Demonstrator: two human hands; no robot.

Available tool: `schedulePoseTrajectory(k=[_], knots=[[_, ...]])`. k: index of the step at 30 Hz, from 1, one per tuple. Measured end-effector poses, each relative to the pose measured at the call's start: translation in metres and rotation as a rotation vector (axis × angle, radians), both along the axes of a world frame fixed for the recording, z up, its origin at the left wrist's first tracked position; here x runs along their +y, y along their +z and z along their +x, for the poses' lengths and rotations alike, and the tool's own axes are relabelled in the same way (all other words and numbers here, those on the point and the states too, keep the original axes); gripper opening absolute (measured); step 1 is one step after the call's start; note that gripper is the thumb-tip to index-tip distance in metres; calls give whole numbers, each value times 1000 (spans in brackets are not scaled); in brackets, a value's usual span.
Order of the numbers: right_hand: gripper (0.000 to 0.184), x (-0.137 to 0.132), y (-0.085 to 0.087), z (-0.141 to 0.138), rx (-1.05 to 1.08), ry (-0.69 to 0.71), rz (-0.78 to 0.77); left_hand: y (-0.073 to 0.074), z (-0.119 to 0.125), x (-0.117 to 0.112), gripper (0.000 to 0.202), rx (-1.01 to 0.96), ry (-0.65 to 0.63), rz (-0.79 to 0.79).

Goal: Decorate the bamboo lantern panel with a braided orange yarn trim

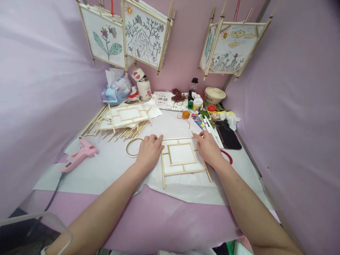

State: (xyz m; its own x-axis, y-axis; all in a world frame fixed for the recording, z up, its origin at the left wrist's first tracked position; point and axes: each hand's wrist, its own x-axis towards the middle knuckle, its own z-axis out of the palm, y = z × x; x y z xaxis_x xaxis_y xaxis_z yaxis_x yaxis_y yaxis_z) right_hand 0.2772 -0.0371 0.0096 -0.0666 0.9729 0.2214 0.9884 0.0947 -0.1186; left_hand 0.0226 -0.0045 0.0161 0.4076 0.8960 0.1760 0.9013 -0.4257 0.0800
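A stick frame made of thin pale wooden sticks, with a smaller square of sticks inside it and white paper behind, lies flat in front of me. At its upper left corner, my left hand has its fingers bent and grips the side stick by thumb and forefinger. My right hand holds the opposite upper corner, its forefinger laid along the stick's end. A roll of tape lies just beside my left hand. Partly hidden under my right wrist is a red ring.
A pink glue gun with its cord lies at left. Behind it are stacked sticks and another paper-backed frame. Back right hold a black phone, white pens, orange yarn and a lidded bowl. Painted lanterns hang above.
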Motion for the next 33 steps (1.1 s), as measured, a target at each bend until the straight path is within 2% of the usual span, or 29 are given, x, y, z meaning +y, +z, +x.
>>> schedulePoseTrajectory(k=[3,7,9,13,16,22,29,33], knots=[[41,0,4,4,21,5,-29,1,-1,0,38,-7,5,-12],[41,-8,17,18,26,-137,-15,4,-2,-4,60,-62,86,-6],[36,-15,24,28,-17,-173,-114,6,-2,-8,66,-67,93,-45],[26,-29,31,45,-9,-174,-389,5,1,-17,70,-58,29,-138],[27,-31,31,48,21,-169,-461,5,2,-19,67,-50,17,-161],[22,-20,27,40,-19,-220,-352,7,2,-15,60,-38,25,-179],[26,-15,27,35,-25,-399,-285,5,-2,-12,55,-2,29,-135],[31,-17,26,35,-40,-394,-175,7,-1,-14,54,-5,29,-133]])
